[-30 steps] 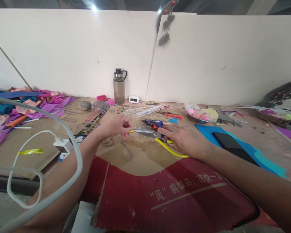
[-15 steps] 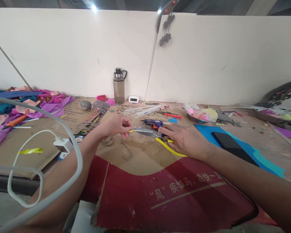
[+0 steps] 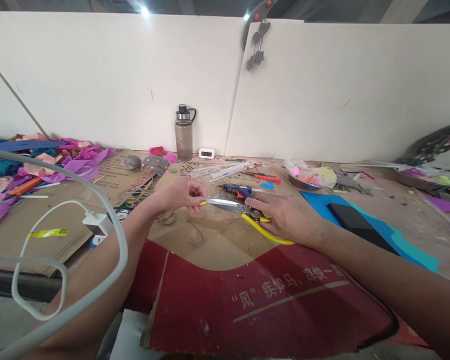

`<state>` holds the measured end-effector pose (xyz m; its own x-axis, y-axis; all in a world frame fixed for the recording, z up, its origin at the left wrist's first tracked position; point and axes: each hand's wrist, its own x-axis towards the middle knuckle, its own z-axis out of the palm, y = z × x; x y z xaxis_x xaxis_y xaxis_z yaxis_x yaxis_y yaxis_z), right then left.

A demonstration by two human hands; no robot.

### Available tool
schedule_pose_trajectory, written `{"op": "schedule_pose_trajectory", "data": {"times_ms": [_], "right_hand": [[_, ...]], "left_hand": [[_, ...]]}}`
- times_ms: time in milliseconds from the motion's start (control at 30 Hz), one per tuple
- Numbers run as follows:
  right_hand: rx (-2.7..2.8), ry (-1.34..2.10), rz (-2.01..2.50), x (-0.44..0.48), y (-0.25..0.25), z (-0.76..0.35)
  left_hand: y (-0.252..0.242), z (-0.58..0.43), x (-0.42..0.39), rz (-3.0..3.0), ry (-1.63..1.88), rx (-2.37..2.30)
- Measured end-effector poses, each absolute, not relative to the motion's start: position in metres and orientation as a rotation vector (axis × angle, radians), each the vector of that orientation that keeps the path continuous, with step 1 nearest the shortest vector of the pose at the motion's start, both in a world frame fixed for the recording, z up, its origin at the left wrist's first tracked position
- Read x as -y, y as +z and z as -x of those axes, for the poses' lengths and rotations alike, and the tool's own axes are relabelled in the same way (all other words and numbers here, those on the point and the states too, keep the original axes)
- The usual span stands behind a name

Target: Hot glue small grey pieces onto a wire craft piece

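Note:
My right hand [image 3: 285,215] is closed around the scissors [image 3: 227,204], whose metal blades point left. One long yellow handle [image 3: 266,234] curves out below my fingers. At the blade tips, my left hand [image 3: 189,195] pinches a small yellow piece [image 3: 202,203], mostly hidden by the fingertips. Just behind the blades lies a blue glue gun [image 3: 237,189]. A thin beige cord [image 3: 197,237] lies loosely on the cardboard [image 3: 225,250] below my left hand.
A water bottle [image 3: 183,135] and a small white digital clock [image 3: 206,153] stand at the back. White sticks [image 3: 230,171] lie before them. At right are a bowl of craft bits [image 3: 305,181] and a black phone [image 3: 354,222]. A white cable [image 3: 112,210] loops across the left.
The long yellow handle of the scissors has shifted slightly right and down, and the blades catch more light. Both hands stay in nearly the same place.

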<state>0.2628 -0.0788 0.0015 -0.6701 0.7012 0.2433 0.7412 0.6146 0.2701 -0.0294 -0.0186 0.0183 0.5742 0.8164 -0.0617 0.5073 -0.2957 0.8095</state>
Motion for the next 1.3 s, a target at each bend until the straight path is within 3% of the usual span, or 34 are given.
{"op": "schedule_pose_trajectory", "data": {"times_ms": [1000, 1300], "right_hand": [[2.77, -0.498, 1.25, 0.078, -0.008, -0.265], [2.603, -0.416, 1.382, 0.083, -0.003, -0.263]], "left_hand": [[0.016, 0.03, 0.015, -1.989, 0.431, -1.049], [0.026, 0.032, 0.017, -1.713, 0.493, -1.168]]}}
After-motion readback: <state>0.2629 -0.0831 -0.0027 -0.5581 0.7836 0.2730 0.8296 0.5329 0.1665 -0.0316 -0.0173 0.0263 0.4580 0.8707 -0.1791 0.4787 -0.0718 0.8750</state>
